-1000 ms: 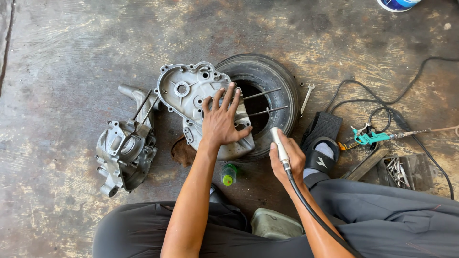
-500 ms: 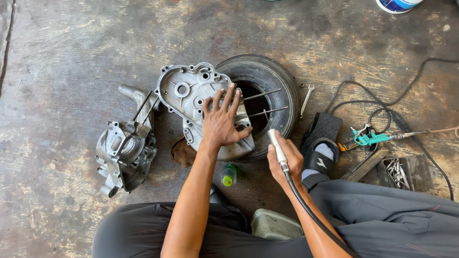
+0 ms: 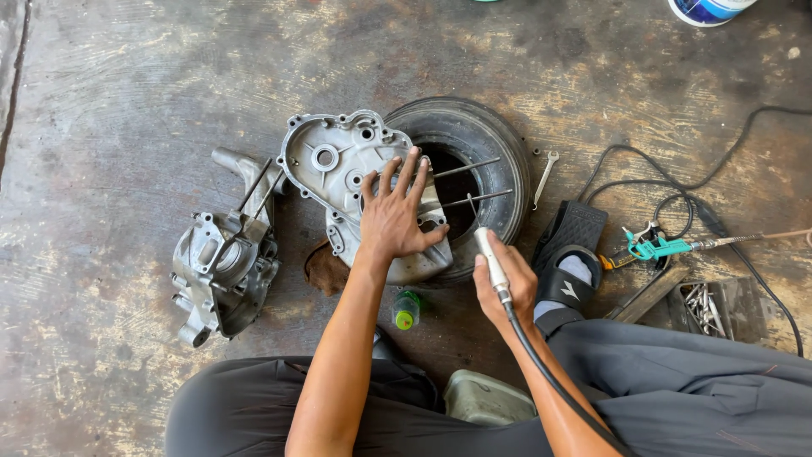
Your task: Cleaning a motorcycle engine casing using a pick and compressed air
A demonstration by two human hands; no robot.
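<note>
My left hand (image 3: 396, 211) lies flat, fingers spread, on a grey cast engine case (image 3: 338, 165) that leans on a small black tyre (image 3: 482, 135). Two thin metal studs (image 3: 469, 167) stick out of the case over the tyre's hole. My right hand (image 3: 506, 283) grips a slim metal rotary tool handpiece (image 3: 491, 258) with a black flexible cable (image 3: 550, 372) running back over my forearm. The tool's tip points at the case's lower right edge, just short of it.
A second engine casting (image 3: 222, 267) lies on the concrete to the left. A small wrench (image 3: 543, 178), a foot in a black sandal on a pedal (image 3: 573, 254), a teal air gun (image 3: 655, 248), black cables (image 3: 677, 182), a tray of bits (image 3: 706, 305) and a green-capped bottle (image 3: 407, 310) lie around.
</note>
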